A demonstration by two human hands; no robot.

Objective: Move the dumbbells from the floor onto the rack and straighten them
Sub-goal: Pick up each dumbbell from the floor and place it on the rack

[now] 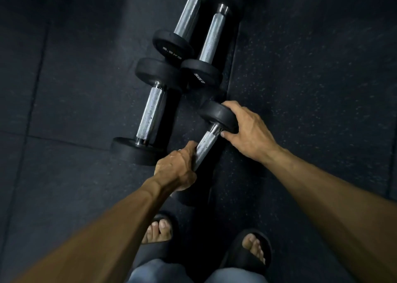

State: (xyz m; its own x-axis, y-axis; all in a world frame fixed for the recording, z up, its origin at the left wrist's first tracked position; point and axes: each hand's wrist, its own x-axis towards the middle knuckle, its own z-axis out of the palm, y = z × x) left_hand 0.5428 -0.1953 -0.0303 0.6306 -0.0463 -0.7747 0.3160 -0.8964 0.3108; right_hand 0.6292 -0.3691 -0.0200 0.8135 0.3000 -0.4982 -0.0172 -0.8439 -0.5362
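Both hands hold one dumbbell at the frame's centre: the left hand grips its knurled handle, the right hand clasps its upper head. Three more dumbbells lie on the rubber floor above.

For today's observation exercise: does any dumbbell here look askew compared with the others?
Yes. The held dumbbell, left hand on its handle and right hand on its far weight, slants across the others' line.
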